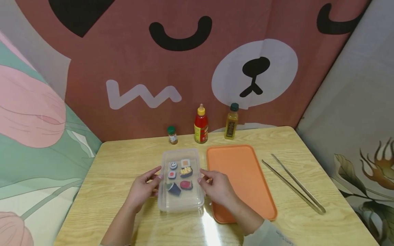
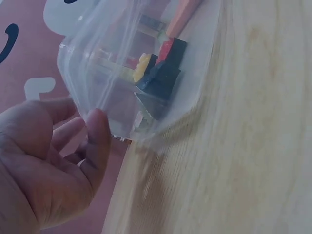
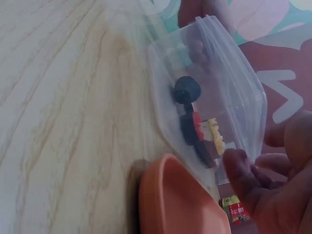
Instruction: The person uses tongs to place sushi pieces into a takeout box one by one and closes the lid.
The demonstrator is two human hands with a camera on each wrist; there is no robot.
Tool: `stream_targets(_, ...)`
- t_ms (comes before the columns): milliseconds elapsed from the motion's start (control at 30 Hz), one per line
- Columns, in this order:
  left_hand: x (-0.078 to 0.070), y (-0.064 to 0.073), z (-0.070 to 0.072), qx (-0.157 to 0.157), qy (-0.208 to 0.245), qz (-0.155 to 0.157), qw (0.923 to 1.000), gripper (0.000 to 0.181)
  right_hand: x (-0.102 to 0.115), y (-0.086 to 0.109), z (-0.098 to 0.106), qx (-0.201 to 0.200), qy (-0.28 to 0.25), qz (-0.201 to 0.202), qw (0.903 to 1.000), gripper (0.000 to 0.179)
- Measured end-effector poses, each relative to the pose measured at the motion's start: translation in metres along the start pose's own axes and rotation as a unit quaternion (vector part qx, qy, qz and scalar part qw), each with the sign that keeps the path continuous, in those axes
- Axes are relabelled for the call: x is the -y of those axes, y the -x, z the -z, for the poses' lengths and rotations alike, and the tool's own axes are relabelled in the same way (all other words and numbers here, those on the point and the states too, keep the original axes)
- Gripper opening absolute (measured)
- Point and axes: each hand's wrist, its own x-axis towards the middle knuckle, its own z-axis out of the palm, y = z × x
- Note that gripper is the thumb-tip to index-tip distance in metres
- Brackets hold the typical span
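A clear plastic container [image 1: 192, 201] with a translucent lid stands at the middle of the table, between both hands. Through its cover show several small sushi pieces, among them one topped with yellow bits [image 1: 186, 171], a pink-topped one [image 1: 186, 185] and a dark wedge-shaped one [image 1: 174, 189]. My left hand [image 1: 143, 189] grips the container's left side, thumb and fingers at the rim, as the left wrist view shows. On the opposite side my right hand [image 1: 219, 188] holds the rim in the same manner. Whether the container's base touches the table is unclear.
Right of the container lies an orange tray [image 1: 237, 167], partly under my right forearm. Long metal tongs [image 1: 297, 186] lie farther right. Along the back edge stand a small green-capped jar [image 1: 172, 136], a red sauce bottle [image 1: 201, 126] and a yellow bottle [image 1: 231, 124].
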Motion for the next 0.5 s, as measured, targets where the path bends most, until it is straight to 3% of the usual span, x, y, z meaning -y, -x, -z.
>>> stream_targets(200, 0.004, 0.016, 0.003, 0.029, -0.004, 0.007, 0.9995, 0.065, 0.001, 0.007, 0.005, 0.064, -0.022, -0.036, 0.9971, 0.062)
stream_targets(500, 0.01, 0.034, 0.005, 0.091, -0.014, 0.038, 0.9951, 0.076, 0.004, 0.021, 0.004, 0.121, -0.053, -0.058, 0.9895, 0.077)
